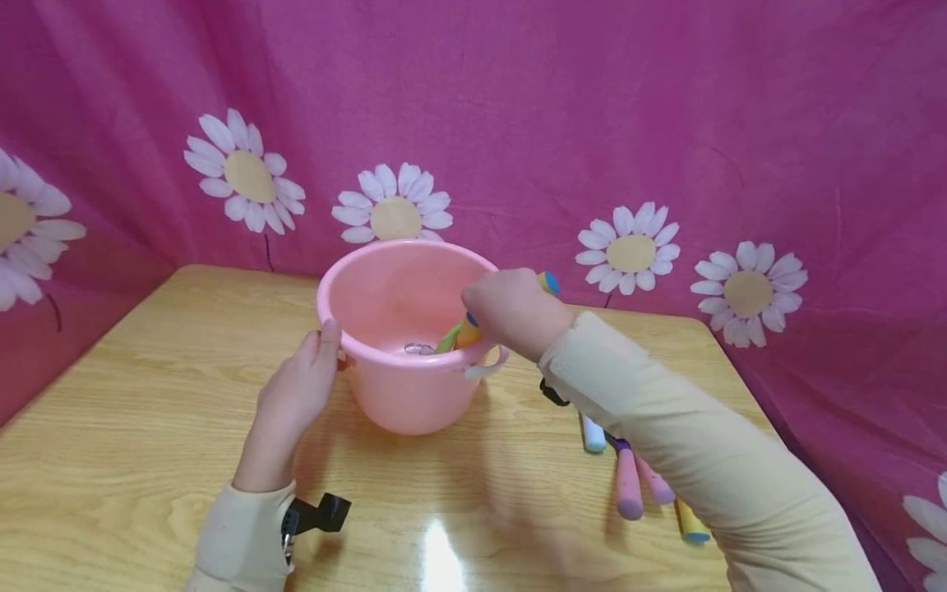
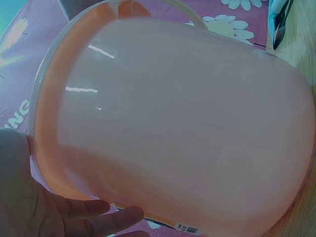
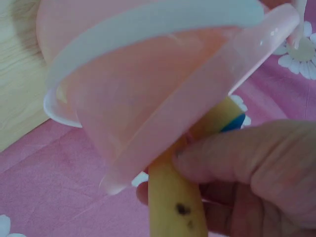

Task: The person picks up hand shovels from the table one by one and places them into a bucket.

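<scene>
A pink plastic bucket (image 1: pixel 414 395) stands upright on the wooden table, tipped slightly in the head view. On its left side my left hand (image 1: pixel 299 382) holds the rim, thumb on top and fingers along the outside, as the left wrist view shows. Over the right rim my right hand (image 1: pixel 518 312) grips two yellow-handled tools with blue ends. One yellow handle (image 3: pixel 177 202) shows in front of the fingers, and another handle (image 3: pixel 217 116) crosses behind the rim. A green tool part (image 1: pixel 448 339) reaches down into the bucket. Beside it inside lies a small shiny thing (image 1: pixel 419 349).
Right of the bucket, partly under my right forearm, lie a light-blue handle (image 1: pixel 593 434), two pink handles (image 1: pixel 629 489) with purple showing, and a yellow handle (image 1: pixel 692 524). A curved carrying handle (image 3: pixel 148 27) hangs on the bucket. Behind the table hangs a magenta flowered cloth (image 1: pixel 518 123).
</scene>
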Action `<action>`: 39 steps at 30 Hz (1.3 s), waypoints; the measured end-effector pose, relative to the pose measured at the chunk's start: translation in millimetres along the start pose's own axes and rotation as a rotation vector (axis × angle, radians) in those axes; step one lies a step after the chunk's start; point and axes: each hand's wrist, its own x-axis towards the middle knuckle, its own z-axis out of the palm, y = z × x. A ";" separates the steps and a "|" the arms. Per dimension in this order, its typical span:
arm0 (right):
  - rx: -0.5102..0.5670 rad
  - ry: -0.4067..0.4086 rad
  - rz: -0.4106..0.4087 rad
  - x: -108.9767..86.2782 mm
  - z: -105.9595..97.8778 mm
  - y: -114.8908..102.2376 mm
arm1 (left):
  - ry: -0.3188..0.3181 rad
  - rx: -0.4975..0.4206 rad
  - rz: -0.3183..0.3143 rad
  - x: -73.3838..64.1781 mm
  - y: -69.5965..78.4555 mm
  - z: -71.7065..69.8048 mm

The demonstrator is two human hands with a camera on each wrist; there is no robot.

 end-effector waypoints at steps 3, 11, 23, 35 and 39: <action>0.044 -0.009 0.010 3.2 -0.3 5.5 | 0.000 -0.003 -0.004 0.0 0.4 -0.4; 0.046 -0.035 0.055 11.7 5.9 12.0 | -0.001 -0.002 -0.005 0.2 0.7 1.2; 0.273 -0.059 0.132 2.1 10.5 32.6 | -0.022 -0.005 -0.007 0.1 2.1 0.0; 0.418 -0.036 0.181 -16.3 39.6 60.9 | -0.011 -0.002 -0.004 0.2 1.4 -0.3; 0.432 -0.042 0.199 -21.4 49.7 66.1 | -0.008 -0.002 0.004 0.2 1.0 0.6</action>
